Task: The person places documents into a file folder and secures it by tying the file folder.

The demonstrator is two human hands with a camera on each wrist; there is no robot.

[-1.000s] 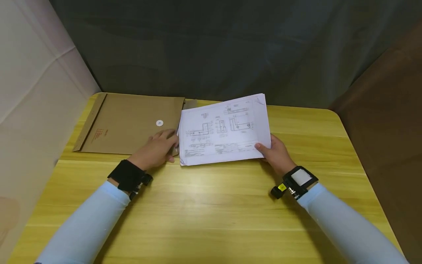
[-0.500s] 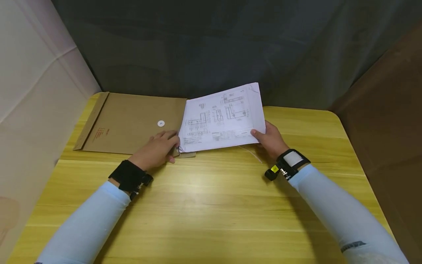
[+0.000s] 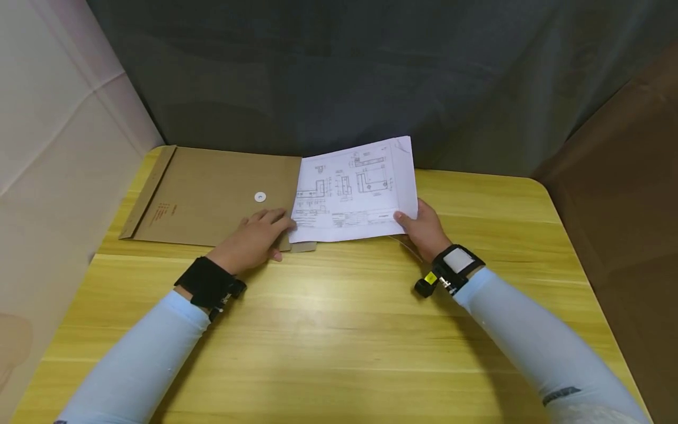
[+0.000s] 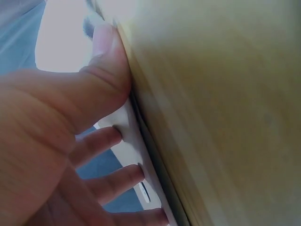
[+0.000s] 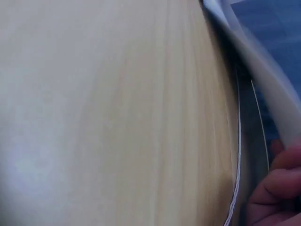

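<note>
A brown paper envelope with a white button disc lies at the table's back left, its open end facing right. My left hand holds that open end, fingers on top and thumb at its near edge. My right hand pinches the lower right corner of a stack of white sheets printed with technical drawings. The sheets tilt up, and their left edge meets the envelope's mouth beside my left fingers. In the right wrist view the sheets arch over the table, with fingertips below them.
The yellow wooden table has rounded corners. The envelope's flap pokes out under the sheets, and a thin white string lies by my right hand. A dark curtain hangs behind, white cloth stands left, and a brown panel stands right.
My right hand has carried the sheets leftward and towards the back, bringing their left edge to the envelope's mouth. My left hand has stayed on the envelope.
</note>
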